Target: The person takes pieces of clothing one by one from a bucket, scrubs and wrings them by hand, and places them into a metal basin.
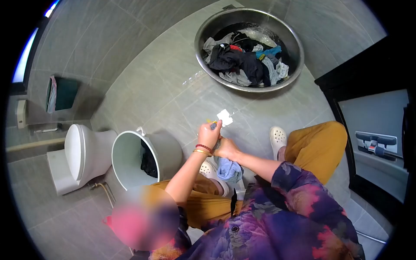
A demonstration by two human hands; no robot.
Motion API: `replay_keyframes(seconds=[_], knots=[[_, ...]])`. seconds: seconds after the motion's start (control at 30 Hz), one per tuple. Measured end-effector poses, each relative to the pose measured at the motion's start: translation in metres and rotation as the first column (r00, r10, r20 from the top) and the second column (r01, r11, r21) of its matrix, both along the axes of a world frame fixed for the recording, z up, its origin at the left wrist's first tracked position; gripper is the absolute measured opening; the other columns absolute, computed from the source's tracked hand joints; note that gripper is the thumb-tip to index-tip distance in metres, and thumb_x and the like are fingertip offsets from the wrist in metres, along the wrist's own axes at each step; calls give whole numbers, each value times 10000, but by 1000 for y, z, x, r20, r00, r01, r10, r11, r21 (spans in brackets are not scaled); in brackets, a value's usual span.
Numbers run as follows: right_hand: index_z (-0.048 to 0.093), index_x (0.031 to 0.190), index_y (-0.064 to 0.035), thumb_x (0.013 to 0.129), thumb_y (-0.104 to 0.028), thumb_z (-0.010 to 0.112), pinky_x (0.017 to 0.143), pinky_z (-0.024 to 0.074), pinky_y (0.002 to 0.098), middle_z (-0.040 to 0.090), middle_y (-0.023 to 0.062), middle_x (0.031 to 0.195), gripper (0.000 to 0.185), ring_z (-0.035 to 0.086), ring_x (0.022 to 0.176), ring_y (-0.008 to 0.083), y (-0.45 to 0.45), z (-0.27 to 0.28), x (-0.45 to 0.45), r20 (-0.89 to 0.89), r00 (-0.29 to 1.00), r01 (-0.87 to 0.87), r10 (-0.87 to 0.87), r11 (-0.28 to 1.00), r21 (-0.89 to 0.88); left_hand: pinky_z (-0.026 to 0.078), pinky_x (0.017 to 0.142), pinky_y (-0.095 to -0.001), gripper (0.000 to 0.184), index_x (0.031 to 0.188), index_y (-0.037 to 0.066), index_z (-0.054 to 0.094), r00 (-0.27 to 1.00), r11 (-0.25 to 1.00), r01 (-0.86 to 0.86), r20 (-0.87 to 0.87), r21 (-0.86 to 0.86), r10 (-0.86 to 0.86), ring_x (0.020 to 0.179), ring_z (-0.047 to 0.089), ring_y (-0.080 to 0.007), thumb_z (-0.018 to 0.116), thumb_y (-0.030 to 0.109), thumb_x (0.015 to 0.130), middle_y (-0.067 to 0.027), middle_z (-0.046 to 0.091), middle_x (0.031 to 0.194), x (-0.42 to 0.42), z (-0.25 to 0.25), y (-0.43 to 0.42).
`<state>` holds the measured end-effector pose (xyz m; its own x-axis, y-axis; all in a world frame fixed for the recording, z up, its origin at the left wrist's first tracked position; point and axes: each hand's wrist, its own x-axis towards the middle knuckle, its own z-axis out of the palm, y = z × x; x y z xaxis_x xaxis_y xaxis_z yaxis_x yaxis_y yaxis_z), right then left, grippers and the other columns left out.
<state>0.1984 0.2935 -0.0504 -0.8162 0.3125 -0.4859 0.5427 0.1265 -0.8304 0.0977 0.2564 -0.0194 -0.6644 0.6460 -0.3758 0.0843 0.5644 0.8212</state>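
Note:
My left hand [209,135], with a red beaded bracelet and a gold bangle at its wrist, is closed around a twisted blue-grey cloth [229,169]. Just below and to the right, my right hand [227,148] also grips it. A small grey end of the cloth pokes out above the left fist, and a bunched, lighter blue part hangs under the right wrist. What kind of garment it is cannot be made out. Both hands are over the tiled floor, in front of my knees.
A large metal basin [299,65] of water and mixed clothes stands at the back. On the left are a pale bucket [171,151] with dark cloth inside and a white toilet [89,151]. A dark-framed door [342,143] is at right.

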Motion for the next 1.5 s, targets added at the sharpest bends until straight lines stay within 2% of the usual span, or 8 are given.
replay_keyframes(seconds=[0.17, 0.27, 0.43, 0.77, 0.9, 1.1, 1.27, 1.5], knots=[[545, 993, -8, 578, -339, 675, 728, 469, 409, 610, 226, 861, 546, 593, 828, 361, 6, -1, 9, 78, 995, 52, -60, 993, 102, 414, 466, -258, 349, 568, 17, 559, 996, 989, -89, 20, -117, 91, 454, 511, -114, 592, 279, 794, -43, 521, 483, 4, -37, 0], [505, 1061, -18, 581, -324, 678, 751, 457, 422, 586, 229, 929, 595, 572, 881, 357, 14, -19, 21, -12, 987, 161, -160, 978, 130, 415, 599, -212, 235, 889, 42, 592, 972, 968, -193, 163, 160, 167, 680, 510, -72, 632, 244, 776, -11, 566, 735, -12, -87, -9], [496, 1060, -35, 592, -232, 671, 786, 444, 397, 529, 178, 1050, 537, 527, 959, 329, 74, 16, 30, -68, 992, 126, -107, 894, 431, 439, 600, -213, 234, 995, 86, 561, 852, 886, -437, 388, 158, 351, 769, 589, -105, 611, 220, 810, -26, 611, 870, -73, -31, -34], [435, 1202, -97, 573, -187, 709, 899, 380, 409, 446, 167, 1183, 692, 430, 1103, 329, 195, 120, -23, -243, 951, 179, 190, 301, 937, 475, 708, -256, 180, 935, 43, 553, 831, 812, -524, 362, 257, 422, 766, 584, -135, 553, 201, 849, -45, 599, 871, -145, 70, -130], [461, 1194, -71, 624, -204, 688, 952, 340, 398, 394, 174, 1276, 628, 389, 1169, 322, 205, 102, -27, -284, 940, 149, 187, 525, 838, 461, 669, -217, 184, 949, 58, 577, 807, 764, -588, 250, 264, 535, 778, 568, -95, 575, 201, 834, -2, 594, 875, -173, 72, -213], [574, 1021, 10, 749, -116, 620, 761, 434, 254, 607, 60, 892, 303, 557, 826, 141, 182, -3, 35, -68, 994, -58, 83, 948, 312, 412, 507, -210, 273, 947, 87, 591, 727, 719, -684, -39, -119, 685, 681, 535, -80, 670, 234, 731, -4, 588, 869, -187, -4, -364], [590, 992, 4, 767, -114, 606, 723, 446, 246, 616, 57, 854, 254, 561, 791, 119, 147, -17, 58, 126, 992, -1, -13, 994, 111, 415, 898, -357, 642, 1067, 63, 563, 884, 743, -467, -237, -479, 403, 1019, 522, -312, 761, 397, 556, -194, 517, 1120, -163, -77, -403], [577, 997, 6, 764, -120, 602, 711, 442, 253, 610, 49, 835, 266, 557, 771, 117, 101, 14, 42, 219, 958, -254, 187, 907, 336, 334, 977, -435, 956, 1335, 140, 256, 883, 786, -443, -362, -430, 300, 1212, 332, -343, 772, 358, 560, -166, 288, 1342, -186, -86, -352]])
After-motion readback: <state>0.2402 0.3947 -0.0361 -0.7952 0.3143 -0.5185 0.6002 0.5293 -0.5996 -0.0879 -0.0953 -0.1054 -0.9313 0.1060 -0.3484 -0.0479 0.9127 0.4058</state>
